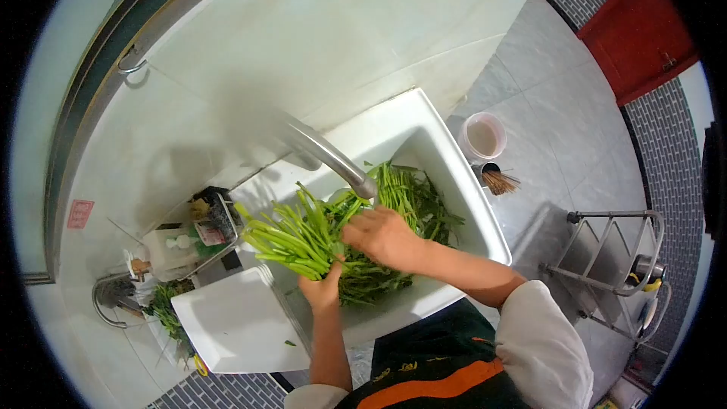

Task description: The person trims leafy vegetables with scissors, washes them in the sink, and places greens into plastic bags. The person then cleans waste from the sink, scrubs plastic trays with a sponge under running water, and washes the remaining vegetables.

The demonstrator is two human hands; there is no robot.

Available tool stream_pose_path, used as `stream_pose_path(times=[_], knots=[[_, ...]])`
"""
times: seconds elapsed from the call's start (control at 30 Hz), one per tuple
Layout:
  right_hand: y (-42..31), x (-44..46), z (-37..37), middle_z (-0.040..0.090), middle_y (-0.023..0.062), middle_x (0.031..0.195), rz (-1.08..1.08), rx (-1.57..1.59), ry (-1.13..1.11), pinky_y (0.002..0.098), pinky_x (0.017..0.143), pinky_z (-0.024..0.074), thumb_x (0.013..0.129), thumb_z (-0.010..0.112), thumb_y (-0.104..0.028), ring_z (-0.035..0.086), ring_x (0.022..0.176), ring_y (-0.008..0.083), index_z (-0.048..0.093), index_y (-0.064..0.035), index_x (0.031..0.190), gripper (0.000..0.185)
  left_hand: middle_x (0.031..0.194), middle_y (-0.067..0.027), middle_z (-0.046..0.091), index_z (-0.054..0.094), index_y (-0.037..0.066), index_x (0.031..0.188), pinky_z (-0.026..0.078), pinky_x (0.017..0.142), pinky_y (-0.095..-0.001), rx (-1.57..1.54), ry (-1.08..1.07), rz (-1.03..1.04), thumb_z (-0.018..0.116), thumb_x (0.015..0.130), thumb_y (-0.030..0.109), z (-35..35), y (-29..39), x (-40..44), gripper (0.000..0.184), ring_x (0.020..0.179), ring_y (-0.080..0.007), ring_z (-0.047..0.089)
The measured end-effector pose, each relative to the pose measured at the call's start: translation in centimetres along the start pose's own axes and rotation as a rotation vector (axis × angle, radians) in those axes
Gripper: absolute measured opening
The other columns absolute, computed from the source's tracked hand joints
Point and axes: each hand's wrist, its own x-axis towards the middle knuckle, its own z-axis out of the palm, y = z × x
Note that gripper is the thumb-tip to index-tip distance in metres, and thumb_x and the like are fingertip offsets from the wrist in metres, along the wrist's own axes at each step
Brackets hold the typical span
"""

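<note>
My left hand (324,288) is wrapped round a bunch of long-stemmed leafy greens (284,235), which look like water spinach. Their pale cut stems fan out to the left over the sink edge. Curled fingers of my right hand (382,238) close on the leafy side of the same bunch, just below the faucet spout; the fingertips are partly hidden. More greens (413,197) lie in the white sink (473,212), beyond and under my hands. The metal faucet (333,159) reaches over the basin from the wall.
Left of the basin is a white drainboard (227,318) with a small leaf scrap. A rack (219,231) with bottles and sponges stands by the wall. On the floor at right are a pinkish bucket (482,136), a container of thin sticks (500,180) and a metal cart (606,265).
</note>
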Motion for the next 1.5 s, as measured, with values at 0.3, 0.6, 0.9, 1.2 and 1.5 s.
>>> stream_pose_path(times=[0.3,0.6,0.9,1.2,1.5], knots=[[0.6,0.4,4.1,0.049,0.0035,0.073,0.326,0.993,0.053,0.0268,0.054,0.0383,0.083,0.046,-0.014,0.045,0.062,0.0108,0.045,-0.0023,0.094,0.016,0.075,-0.0097,0.058,0.05,-0.002,0.091,0.045,0.065,-0.032,-0.019,0.036,-0.252,0.062,0.064,-0.003,-0.6,2.3,-0.5,0.03,0.067,-0.0201,0.056],[3.8,0.3,3.9,0.051,0.0156,0.068,0.305,0.163,0.062,0.0386,0.054,0.0439,0.075,0.052,-0.013,0.053,0.062,0.0316,0.052,-0.0052,0.079,0.008,0.076,-0.0094,0.058,0.052,-0.003,0.091,0.045,0.064,-0.0292,-0.048,-0.016,-0.331,0.062,0.062,-0.004,-2.8,2.1,-0.4,0.031,0.07,-0.0184,0.057],[7.2,1.5,2.7,0.054,0.0179,0.078,0.619,0.158,0.508,0.0354,0.054,0.045,0.074,0.052,-0.005,0.055,0.061,0.0295,0.052,-0.001,0.094,0.021,0.075,-0.0091,0.057,0.053,-0.002,0.086,0.045,0.062,-0.031,0.115,-0.157,-0.394,0.058,0.061,-0.004,-3.7,1.5,-1.1,0.026,0.068,-0.0183,0.056],[0.1,-1.9,3.5,0.055,0.0117,0.083,0.197,0.664,-0.114,0.0338,0.071,0.0403,0.077,0.054,-0.019,0.05,0.081,0.0264,0.055,-0.0009,0.085,0.02,0.074,-0.0111,0.055,0.049,-0.002,0.084,0.041,0.074,-0.0376,-0.207,0.019,-0.159,0.056,0.061,-0.003,-4.5,4.7,-1.0,0.024,0.075,-0.0258,0.055],[-1.4,-2.7,3.4,0.049,0.0081,0.072,0.044,0.345,-0.083,0.0345,0.066,0.0381,0.068,0.058,-0.015,0.048,0.071,0.025,0.049,-0.004,0.081,0.02,0.08,-0.0116,0.054,0.049,-0.003,0.085,0.041,0.078,-0.0373,-0.271,0.051,-0.062,0.053,0.068,-0.006,-3.7,5.7,-0.8,0.018,0.082,-0.0248,0.054]])
